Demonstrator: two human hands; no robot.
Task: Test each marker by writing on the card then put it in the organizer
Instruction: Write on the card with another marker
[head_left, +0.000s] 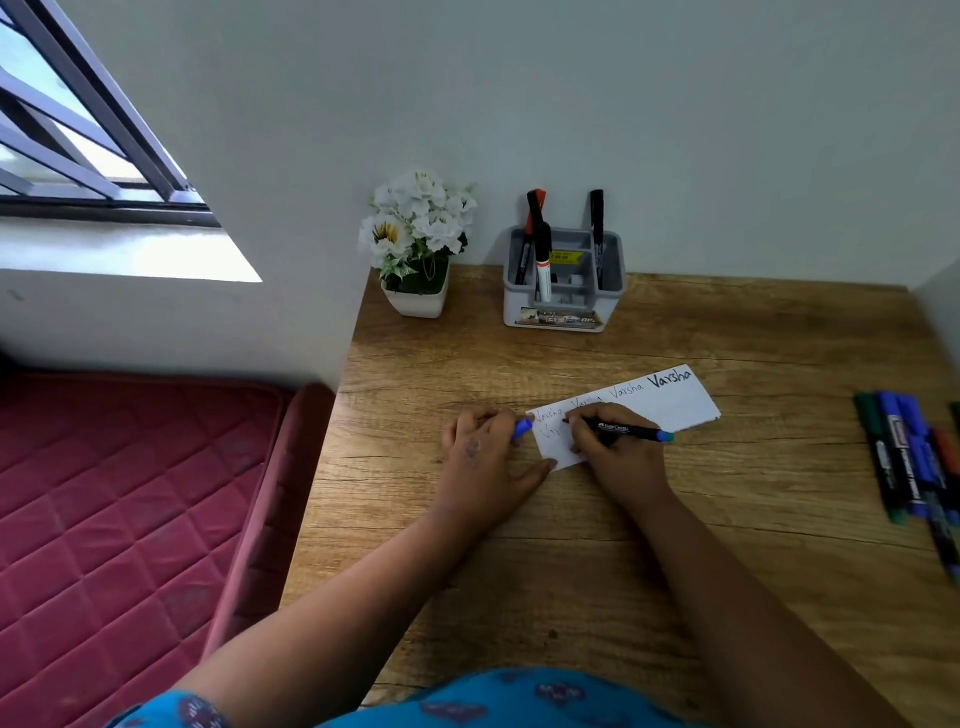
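- Wood-grain desk (675, 545) against a pale wall; maroon quilted mattress (119, 509) to its left.
- White paper card (670, 402) lies mid-desk, words handwritten along its top edge.
- Right hand (615, 447) grips a black marker with a blue end (626, 429), tip on the card's left part.
- Left hand (485, 457) rests at the card's left edge, fingers curled round a blue cap (522, 429).
- Grey plastic organizer (563, 283) at the back holds three markers – beside a white flower pot (418, 249).
- Loose markers (911, 457) lie at the desk's right edge.
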